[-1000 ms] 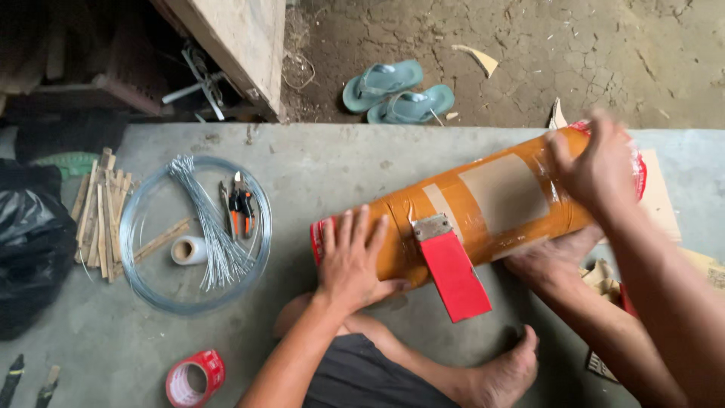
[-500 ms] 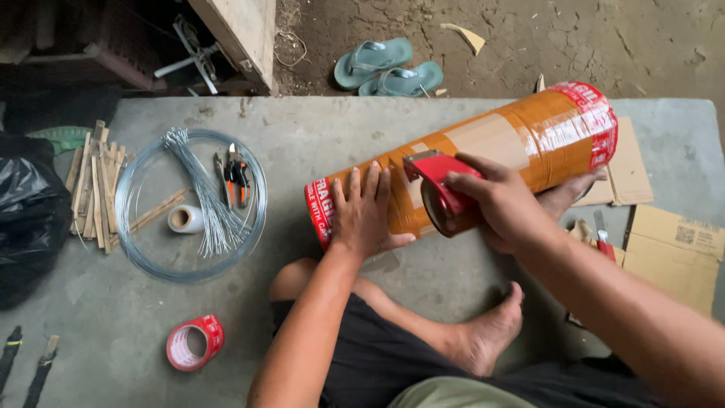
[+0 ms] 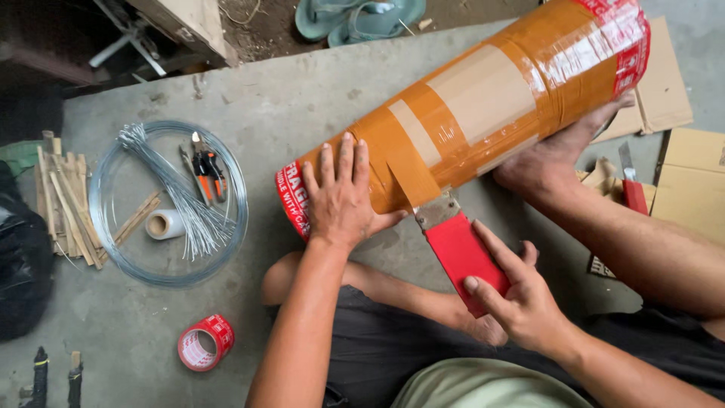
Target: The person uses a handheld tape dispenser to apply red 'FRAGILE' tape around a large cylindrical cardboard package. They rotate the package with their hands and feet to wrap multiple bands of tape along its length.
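Observation:
A large cylinder (image 3: 483, 98) wrapped in brown tape, with red-and-white tape at both ends, lies tilted across the concrete floor. My left hand (image 3: 340, 196) presses flat on its near end. My right hand (image 3: 521, 302) grips a red tape dispenser (image 3: 461, 253) just below the cylinder. A strip of brown tape (image 3: 411, 177) runs from the dispenser's metal edge up onto the cylinder. Another person's hand (image 3: 555, 155) supports the cylinder from underneath at the right.
A coil of wire (image 3: 170, 200) on the left holds cut wires, orange-handled pliers (image 3: 208, 170) and a small white roll (image 3: 162, 224). Wooden sticks (image 3: 64, 196) lie beside it, and a red-and-white tape roll (image 3: 204, 342) sits near my knee. Cardboard pieces (image 3: 691, 181) lie right, sandals (image 3: 355, 15) at the back.
My right hand has drawn the dispenser down and away from the cylinder, pulling out a strip of brown tape. The view has come closer. My left hand stays on the near end.

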